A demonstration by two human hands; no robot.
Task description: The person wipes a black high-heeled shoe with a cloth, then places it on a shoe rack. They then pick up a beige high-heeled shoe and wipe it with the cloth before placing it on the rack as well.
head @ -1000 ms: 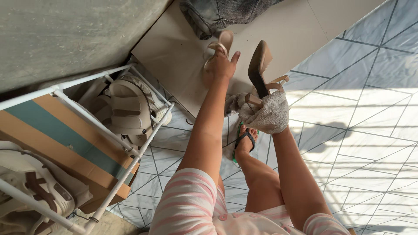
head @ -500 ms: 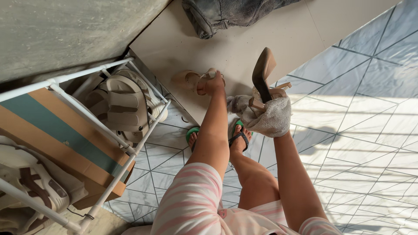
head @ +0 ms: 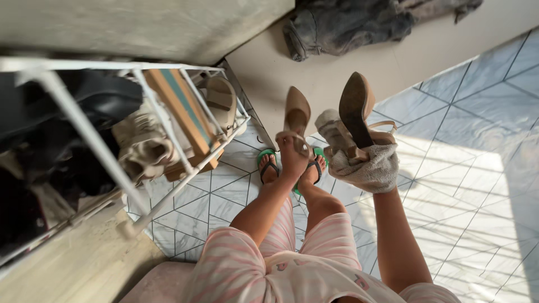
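- The left hand [head: 293,154] has its grip clamped on one beige heeled sandal [head: 296,115], lifted off the floor and pointing away from the body, sole up.
- The right hand [head: 368,163], wrapped in a grey cloth [head: 365,168], is closed around the second sandal [head: 357,109], heel uppermost.
- Wiping looks midway to me: both shoes are in hand, neither on the white rack [head: 135,168] left of the left grip.
- Both arms reach forward, elbows bent, above the feet in green flip-flops [head: 268,163].

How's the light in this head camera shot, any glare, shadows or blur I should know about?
Head view: hard sunlight washes out the tiled floor at right, crossed by striped shadows; the white rack at left is dim and smeared by wide-angle distortion; left hand, right hand and both sandals read reasonably sharp.
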